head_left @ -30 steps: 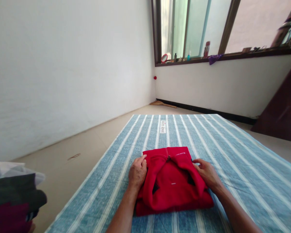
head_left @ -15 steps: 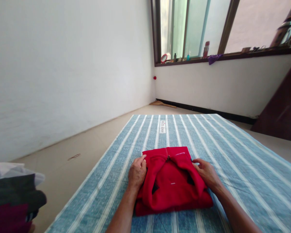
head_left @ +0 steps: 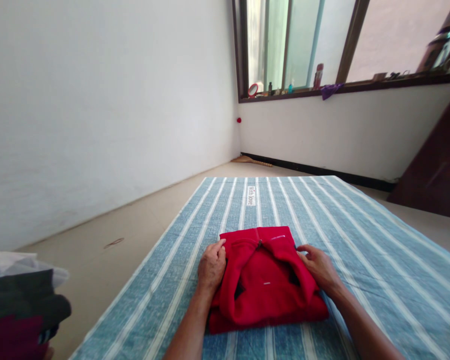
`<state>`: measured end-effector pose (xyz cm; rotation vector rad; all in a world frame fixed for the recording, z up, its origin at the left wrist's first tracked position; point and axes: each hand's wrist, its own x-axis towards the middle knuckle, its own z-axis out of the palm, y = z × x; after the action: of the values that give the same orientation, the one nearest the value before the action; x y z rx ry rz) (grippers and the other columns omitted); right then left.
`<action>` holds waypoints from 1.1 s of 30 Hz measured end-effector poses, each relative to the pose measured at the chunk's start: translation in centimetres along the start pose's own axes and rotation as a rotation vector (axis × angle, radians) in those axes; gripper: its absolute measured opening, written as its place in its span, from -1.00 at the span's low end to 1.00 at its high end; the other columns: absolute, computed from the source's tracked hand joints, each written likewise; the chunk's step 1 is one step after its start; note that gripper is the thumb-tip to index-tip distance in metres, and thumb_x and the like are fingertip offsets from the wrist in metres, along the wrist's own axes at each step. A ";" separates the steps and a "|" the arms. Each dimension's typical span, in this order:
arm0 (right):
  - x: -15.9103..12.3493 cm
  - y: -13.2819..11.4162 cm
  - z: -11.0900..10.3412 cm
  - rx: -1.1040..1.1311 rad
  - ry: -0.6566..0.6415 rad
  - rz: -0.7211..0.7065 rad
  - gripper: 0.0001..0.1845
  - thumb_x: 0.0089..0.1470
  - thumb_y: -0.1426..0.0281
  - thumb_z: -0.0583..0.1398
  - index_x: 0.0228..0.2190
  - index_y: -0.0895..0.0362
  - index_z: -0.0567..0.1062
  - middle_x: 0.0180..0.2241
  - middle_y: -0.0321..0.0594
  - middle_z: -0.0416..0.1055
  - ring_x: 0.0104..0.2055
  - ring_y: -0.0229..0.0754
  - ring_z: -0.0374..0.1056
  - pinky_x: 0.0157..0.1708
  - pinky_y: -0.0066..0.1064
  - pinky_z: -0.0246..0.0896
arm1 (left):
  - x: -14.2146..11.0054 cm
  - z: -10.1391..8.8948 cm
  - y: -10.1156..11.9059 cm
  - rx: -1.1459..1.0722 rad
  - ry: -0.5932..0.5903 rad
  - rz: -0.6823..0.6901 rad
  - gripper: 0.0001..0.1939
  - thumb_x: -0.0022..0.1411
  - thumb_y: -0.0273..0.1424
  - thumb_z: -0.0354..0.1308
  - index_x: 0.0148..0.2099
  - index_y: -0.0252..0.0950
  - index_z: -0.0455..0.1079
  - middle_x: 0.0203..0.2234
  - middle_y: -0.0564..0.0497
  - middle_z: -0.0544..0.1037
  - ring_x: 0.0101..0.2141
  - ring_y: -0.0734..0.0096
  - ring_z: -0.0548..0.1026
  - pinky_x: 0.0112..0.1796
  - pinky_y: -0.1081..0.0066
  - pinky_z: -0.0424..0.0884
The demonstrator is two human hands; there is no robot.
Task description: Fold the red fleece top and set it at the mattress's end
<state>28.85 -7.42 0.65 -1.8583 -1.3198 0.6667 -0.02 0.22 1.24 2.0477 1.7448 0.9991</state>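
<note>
A red jacket (head_left: 264, 295) lies folded into a rough rectangle on the blue-and-white striped cloth (head_left: 165, 295). Its open collar faces up, with a small zip pull at the neck and a white label inside. My left hand (head_left: 212, 265) grips the left edge, fingers curled and thumb along the top. On the opposite side, my right hand (head_left: 318, 267) holds the right edge, its fingertips partly hidden by the fabric.
A pile of folded clothes (head_left: 20, 305), white, dark green and maroon, stands at the lower left. Along the window sill (head_left: 303, 92) sit bottles, a round mirror (head_left: 252, 90) and a purple cloth (head_left: 330, 91). A broom (head_left: 251, 160) lies in the floor corner.
</note>
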 end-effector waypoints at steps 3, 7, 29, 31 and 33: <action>0.0 0.0 -0.1 0.001 -0.003 -0.001 -0.38 -0.11 -0.01 0.02 -0.29 0.24 0.54 -0.63 -0.23 0.35 -0.51 -0.13 0.28 -0.49 -0.36 0.07 | 0.0 0.0 0.0 -0.005 -0.009 0.005 -0.64 0.23 -0.47 -0.07 -0.01 -0.35 0.46 -0.14 -0.15 0.56 -0.11 0.32 0.50 -0.02 0.31 0.38; -0.1 -0.1 -0.1 0.000 -0.009 0.001 -0.39 -0.11 0.01 0.03 -0.29 0.24 0.55 -0.63 -0.23 0.37 -0.52 -0.13 0.30 -0.50 -0.37 0.08 | -0.1 0.0 -0.1 -0.008 0.001 0.007 -0.64 0.23 -0.46 -0.06 -0.02 -0.33 0.46 -0.14 -0.13 0.56 -0.11 0.31 0.51 -0.02 0.30 0.38; 0.0 -0.2 -0.1 0.004 0.008 -0.010 -0.47 -0.08 0.07 0.06 -0.31 0.22 0.56 -0.63 -0.24 0.38 -0.52 -0.15 0.29 -0.49 -0.38 0.08 | 0.1 0.1 -0.3 -0.013 0.003 0.003 -0.64 0.21 -0.46 -0.06 -0.03 -0.32 0.47 -0.13 -0.13 0.56 -0.10 0.31 0.50 -0.02 0.30 0.38; 0.0 -0.1 -0.1 0.003 0.014 -0.010 -0.47 -0.08 0.07 0.06 -0.31 0.22 0.56 -0.64 -0.24 0.37 -0.52 -0.15 0.28 -0.50 -0.38 0.07 | 0.0 0.1 -0.3 -0.013 0.002 0.006 -0.65 0.22 -0.46 -0.06 -0.03 -0.30 0.47 -0.13 -0.11 0.56 -0.10 0.33 0.50 -0.01 0.31 0.38; 0.0 -0.1 0.0 0.002 0.012 -0.009 -0.45 -0.08 0.06 0.05 -0.30 0.23 0.55 -0.64 -0.24 0.37 -0.53 -0.16 0.28 -0.51 -0.39 0.07 | 0.0 0.1 -0.3 -0.015 -0.003 0.004 -0.65 0.22 -0.46 -0.06 -0.03 -0.29 0.46 -0.12 -0.11 0.55 -0.09 0.34 0.49 -0.01 0.31 0.37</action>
<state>28.81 -7.43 0.70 -1.8514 -1.3181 0.6509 -0.17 0.32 1.02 2.0440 1.7269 1.0068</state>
